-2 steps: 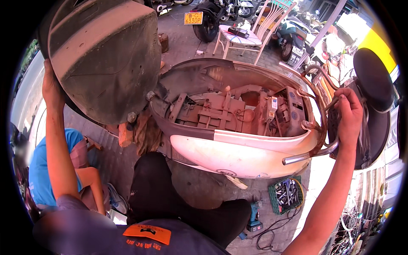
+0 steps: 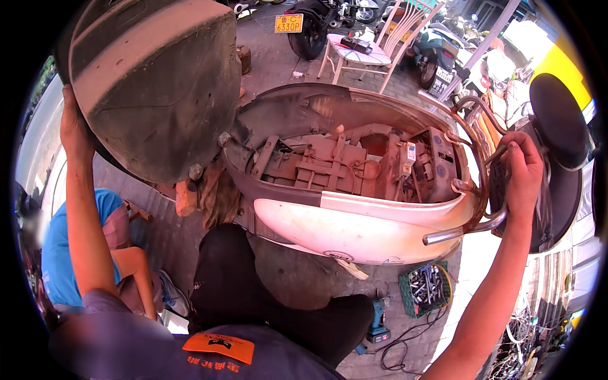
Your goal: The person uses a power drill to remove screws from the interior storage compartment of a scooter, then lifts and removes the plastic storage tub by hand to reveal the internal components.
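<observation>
The scooter (image 2: 354,228) has a white and dark body with its compartment uncovered, showing dusty battery-like blocks and wiring inside. Its large dark seat (image 2: 164,95) is tipped up at the left, dusty underside toward me. My left hand (image 2: 76,126) grips the outer edge of that seat; some of its fingers are hidden behind it. Over at the scooter's rear, my right hand (image 2: 524,164) is closed around the bent metal grab rail (image 2: 486,215). Just beyond that hand is a black padded backrest (image 2: 557,120).
Below the scooter stand a green basket (image 2: 408,297) of metal tools and a teal cordless drill (image 2: 379,323) with a dark cable. A person in a blue shirt (image 2: 69,253) crouches at lower left. Behind are a white chair (image 2: 373,57) and parked motorcycles.
The view has shifted very slightly. Both hands keep their hold on the seat and the grab rail.
</observation>
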`<state>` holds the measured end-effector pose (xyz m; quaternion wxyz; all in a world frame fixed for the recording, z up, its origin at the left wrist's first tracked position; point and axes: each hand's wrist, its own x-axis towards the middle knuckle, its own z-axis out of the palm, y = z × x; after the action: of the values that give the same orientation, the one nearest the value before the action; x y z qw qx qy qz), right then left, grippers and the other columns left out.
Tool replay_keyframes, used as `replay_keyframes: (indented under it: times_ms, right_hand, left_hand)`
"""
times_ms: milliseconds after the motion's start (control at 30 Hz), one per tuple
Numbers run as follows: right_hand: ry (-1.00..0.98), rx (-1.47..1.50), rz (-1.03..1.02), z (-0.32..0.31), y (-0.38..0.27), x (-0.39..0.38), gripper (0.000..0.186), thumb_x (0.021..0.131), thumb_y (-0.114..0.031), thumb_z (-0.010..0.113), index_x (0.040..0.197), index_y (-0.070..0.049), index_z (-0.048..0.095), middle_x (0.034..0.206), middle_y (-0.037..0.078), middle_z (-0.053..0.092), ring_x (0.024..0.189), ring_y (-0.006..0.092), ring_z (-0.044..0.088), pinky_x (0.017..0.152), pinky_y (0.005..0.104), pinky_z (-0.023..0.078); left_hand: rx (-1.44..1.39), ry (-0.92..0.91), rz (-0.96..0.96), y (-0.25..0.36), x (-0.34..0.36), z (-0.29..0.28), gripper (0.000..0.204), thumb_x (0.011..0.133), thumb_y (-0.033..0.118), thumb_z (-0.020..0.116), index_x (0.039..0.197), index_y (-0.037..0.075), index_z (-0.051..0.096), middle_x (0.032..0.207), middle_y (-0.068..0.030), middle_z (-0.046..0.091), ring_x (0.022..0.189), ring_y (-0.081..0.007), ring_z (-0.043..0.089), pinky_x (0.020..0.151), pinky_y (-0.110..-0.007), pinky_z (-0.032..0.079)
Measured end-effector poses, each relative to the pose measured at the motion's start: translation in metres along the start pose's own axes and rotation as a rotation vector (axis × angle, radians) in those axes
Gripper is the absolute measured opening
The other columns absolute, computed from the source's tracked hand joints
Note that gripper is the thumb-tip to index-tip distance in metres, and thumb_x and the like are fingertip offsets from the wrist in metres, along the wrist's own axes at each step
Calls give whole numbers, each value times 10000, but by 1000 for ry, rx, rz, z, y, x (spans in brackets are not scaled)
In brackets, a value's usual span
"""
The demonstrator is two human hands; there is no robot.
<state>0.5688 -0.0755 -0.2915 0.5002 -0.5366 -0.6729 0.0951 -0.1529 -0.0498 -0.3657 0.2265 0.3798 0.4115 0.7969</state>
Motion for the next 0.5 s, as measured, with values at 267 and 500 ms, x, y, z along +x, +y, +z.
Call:
replay_keyframes:
  times_ms: [267, 500]
  right_hand:
    - [13, 58, 54, -8, 12, 2, 161, 1034, -90, 559, 1086, -11, 690, 908, -37, 606, 780, 16, 493, 698, 173, 365]
    - [46, -3, 109, -18, 14, 5, 187, 1050, -132, 553, 1136, -12, 668, 745, -62, 487, 722, 15, 462, 662, 167, 335]
  left_hand:
    - [1037, 74, 707, -24, -5, -56, 498, 1087, 320, 571, 1505, 50, 544, 1408, -107, 659, 1227, -211, 660, 1026, -302, 489]
    - [1429, -96, 849, -60, 10, -168, 433, 998, 114, 652, 1420, 56, 574, 1362, -127, 660, 1238, -270, 648, 1001, -341, 487]
